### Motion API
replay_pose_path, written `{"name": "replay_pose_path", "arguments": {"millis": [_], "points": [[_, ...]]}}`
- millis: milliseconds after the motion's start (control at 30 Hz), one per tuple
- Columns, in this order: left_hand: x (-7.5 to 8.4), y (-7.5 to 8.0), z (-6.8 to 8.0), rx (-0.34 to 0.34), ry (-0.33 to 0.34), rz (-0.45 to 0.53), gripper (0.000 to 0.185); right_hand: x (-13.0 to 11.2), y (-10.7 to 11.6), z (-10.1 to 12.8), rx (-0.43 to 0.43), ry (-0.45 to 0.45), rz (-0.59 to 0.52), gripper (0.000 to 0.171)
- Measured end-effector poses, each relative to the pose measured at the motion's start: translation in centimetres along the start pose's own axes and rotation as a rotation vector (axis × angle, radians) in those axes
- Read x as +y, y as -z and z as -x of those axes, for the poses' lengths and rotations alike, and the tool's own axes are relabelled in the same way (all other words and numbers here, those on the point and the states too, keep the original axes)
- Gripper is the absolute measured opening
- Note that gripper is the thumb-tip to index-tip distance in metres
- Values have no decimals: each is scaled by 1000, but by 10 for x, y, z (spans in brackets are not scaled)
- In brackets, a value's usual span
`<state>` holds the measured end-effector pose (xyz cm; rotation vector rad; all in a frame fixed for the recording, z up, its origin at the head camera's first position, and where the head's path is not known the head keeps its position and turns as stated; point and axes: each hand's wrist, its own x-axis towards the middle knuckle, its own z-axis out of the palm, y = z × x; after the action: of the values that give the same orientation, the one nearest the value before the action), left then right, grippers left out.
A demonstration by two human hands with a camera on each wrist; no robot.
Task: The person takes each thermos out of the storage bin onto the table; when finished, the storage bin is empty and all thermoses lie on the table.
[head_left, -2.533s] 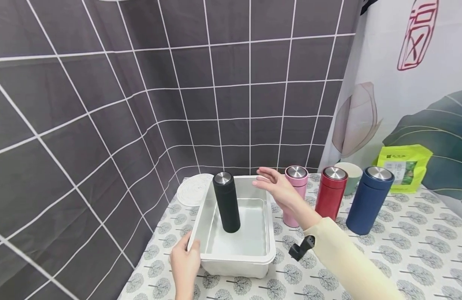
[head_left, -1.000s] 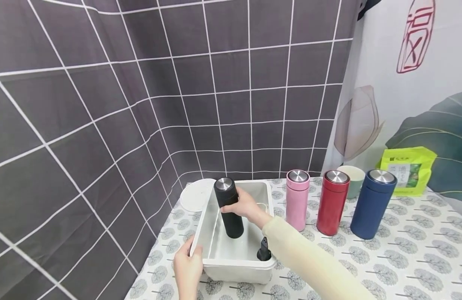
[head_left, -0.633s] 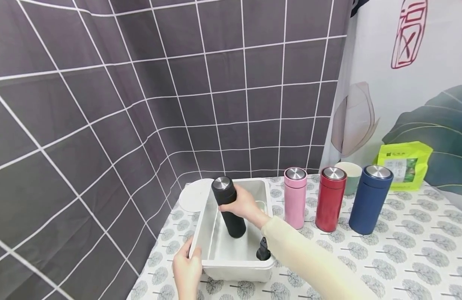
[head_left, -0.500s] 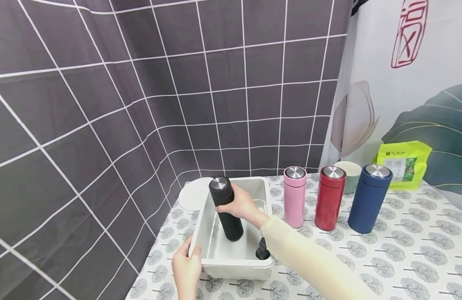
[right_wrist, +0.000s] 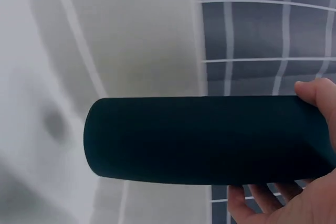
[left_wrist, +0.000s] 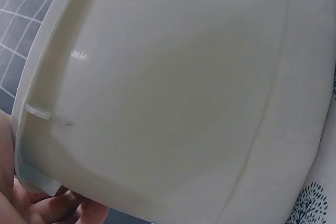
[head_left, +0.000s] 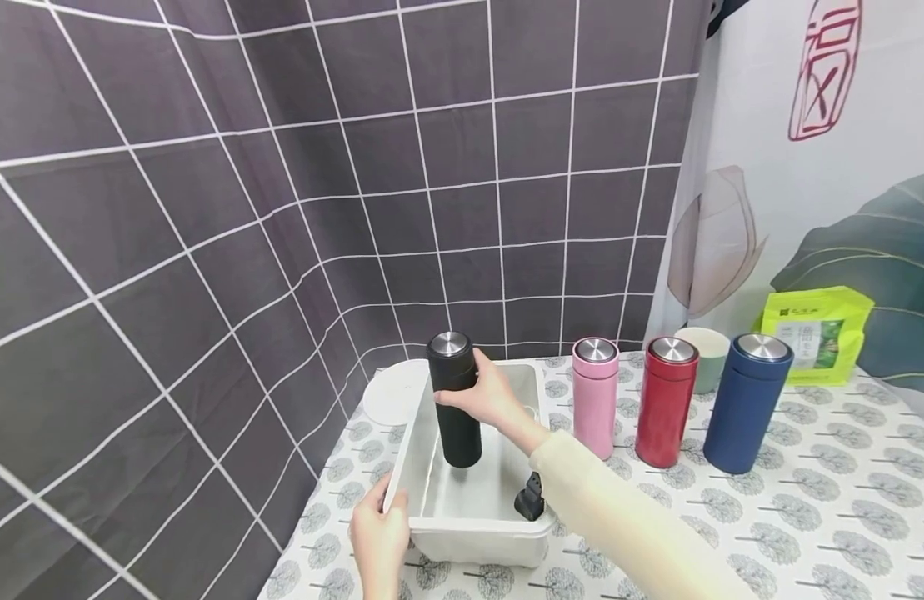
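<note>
In the head view a black thermos flask with a steel-topped lid stands nearly upright within a white plastic bin. My right hand grips the flask around its upper part, thumb toward me. The right wrist view has the flask's dark side and rounded base above the bin floor, with a gap and a shadow below it. My left hand holds the bin's near left corner, fingers curled over the rim. Up close in the left wrist view, the bin's wall fills most of the frame, fingers at its rim.
To the right of the bin stand a pink flask, a red flask and a blue flask. Behind them are a pale green cup and a lime-green pouch. A white round mat lies at the bin's left. Dark grid curtains hang behind.
My right hand came from above the bin's right side, took hold of the black flask and has now raised it from the bin floor. My left hand stays on the bin's corner.
</note>
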<state>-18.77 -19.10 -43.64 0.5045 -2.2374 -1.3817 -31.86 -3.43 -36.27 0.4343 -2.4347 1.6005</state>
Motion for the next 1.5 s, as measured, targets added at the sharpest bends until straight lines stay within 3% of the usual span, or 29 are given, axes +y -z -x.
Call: {"name": "replay_pose_path", "arguments": {"millis": [133,333,633,1500], "points": [[-3,0,0,-2,10,-4,39,-10,14,0,26,-10,-46,58],[-5,0,-1,-4,-5,8,39,-24,34,4,73,29,-23,53],[-5,-1,-3,4,-27,-5,39,-39,66,16,114,84,-72,54],[-2,-4,-2,-13,13,23,38,-40,124,47,178,106,-125,60]]}}
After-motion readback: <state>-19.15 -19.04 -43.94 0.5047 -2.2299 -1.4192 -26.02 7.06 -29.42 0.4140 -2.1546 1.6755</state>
